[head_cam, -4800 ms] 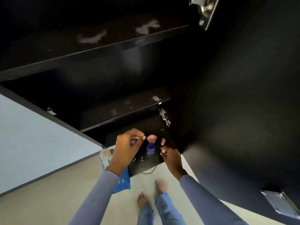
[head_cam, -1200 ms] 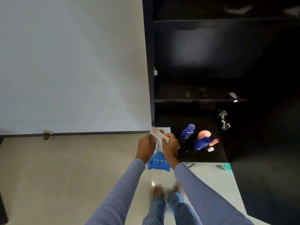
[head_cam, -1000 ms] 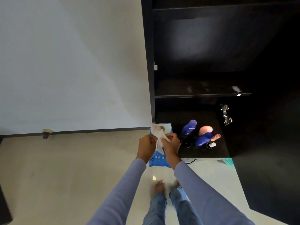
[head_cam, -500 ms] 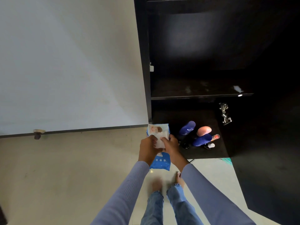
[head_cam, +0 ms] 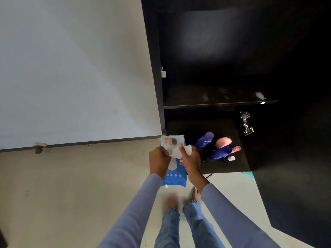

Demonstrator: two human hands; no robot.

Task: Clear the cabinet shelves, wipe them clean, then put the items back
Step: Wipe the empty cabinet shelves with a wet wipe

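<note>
- Your left hand (head_cam: 159,162) grips the blue wipes pack (head_cam: 174,178), fingers curled round its upper part; the pack hangs upright in front of you, above the floor (head_cam: 71,185).
- Your right hand (head_cam: 190,158) pinches a white wipe (head_cam: 177,152) at the pack's top, thumb and fingers closed on the sheet.
- The black cabinet (head_cam: 232,51) stands open just right of the pack; its middle shelf (head_cam: 215,97) shows pale smears.
- On the bottom shelf (head_cam: 223,169) stand two blue bottles (head_cam: 204,139), a pink-topped item (head_cam: 223,142) and small tubes (head_cam: 236,148), close together.
- Metal hinge (head_cam: 246,123) on the right inner wall.
</note>
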